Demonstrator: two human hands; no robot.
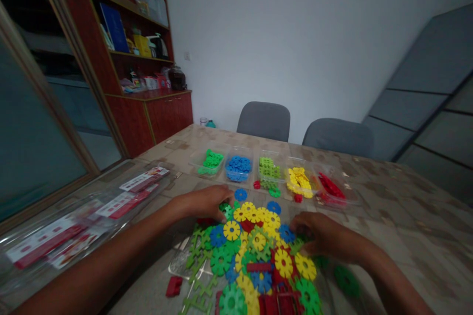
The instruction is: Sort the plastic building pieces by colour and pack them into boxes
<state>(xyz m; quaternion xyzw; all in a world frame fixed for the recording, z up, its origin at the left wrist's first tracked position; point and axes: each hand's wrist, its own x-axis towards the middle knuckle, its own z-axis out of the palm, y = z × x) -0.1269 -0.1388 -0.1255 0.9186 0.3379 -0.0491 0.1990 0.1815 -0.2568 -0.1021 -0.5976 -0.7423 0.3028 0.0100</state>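
Note:
A heap of plastic building pieces lies in front of me: yellow discs, green discs, blue discs, light-green lattice pieces and red blocks. At the heap's far left edge, my left hand has its thumb and fingers closed about a green notched disc. My right hand rests over the right edge, fingers curved and thumb apart, beside a blue disc and a light-green piece. What lies under its palm is hidden.
Behind the heap stand clear boxes sorted by colour: green, blue, light green, yellow and red. Clear packaging with printed cards lies at left. A red block sits at the near left. Two grey chairs stand beyond.

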